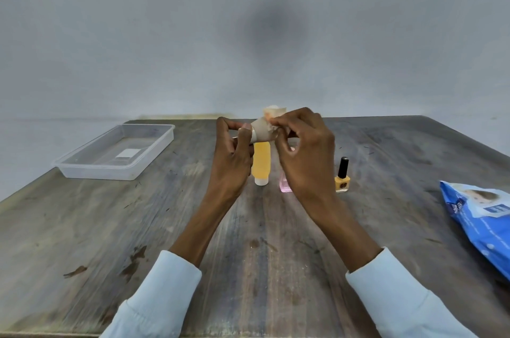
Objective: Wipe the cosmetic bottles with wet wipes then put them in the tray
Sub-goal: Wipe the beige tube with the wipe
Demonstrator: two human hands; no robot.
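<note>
Clear plastic tray waits empty at far left, ready for cleaned bottles. Left hand pinches one end of a beige tube raised above the table; right hand curls a wet wipe round it. Below stand an orange bottle, pink bottle, yellow polish. Blue wipe pack, far right: lettering unreadable.
</note>
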